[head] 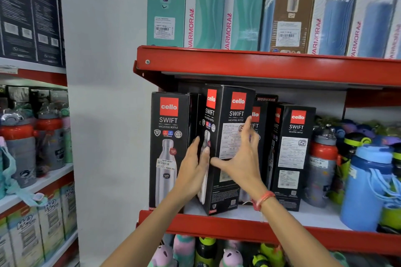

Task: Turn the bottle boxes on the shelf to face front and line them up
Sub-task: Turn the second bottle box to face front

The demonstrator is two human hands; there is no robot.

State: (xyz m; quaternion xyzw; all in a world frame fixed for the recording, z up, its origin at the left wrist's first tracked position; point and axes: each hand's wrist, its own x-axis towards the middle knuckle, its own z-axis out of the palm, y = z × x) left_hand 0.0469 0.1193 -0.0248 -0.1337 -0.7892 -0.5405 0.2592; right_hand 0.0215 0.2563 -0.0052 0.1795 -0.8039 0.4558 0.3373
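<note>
Black Cello Swift bottle boxes stand on the red shelf (217, 226). The leftmost box (168, 147) faces front. Beside it, a second box (225, 136) is turned at an angle, its corner edge toward me, and tilted. My left hand (192, 171) presses flat on that box's left face. My right hand (240, 158) grips its right, label-covered face, fingers spread around it. Behind my right hand stands a partly hidden box (258, 119). Further right, another box (293, 154) shows its side label and is turned.
Loose bottles, among them a blue one (366, 188) and a grey and red one (321, 165), crowd the shelf's right end. Tall Varmora boxes (206, 6) fill the shelf above. A white pillar (104, 93) rises at left, with more shelving beyond.
</note>
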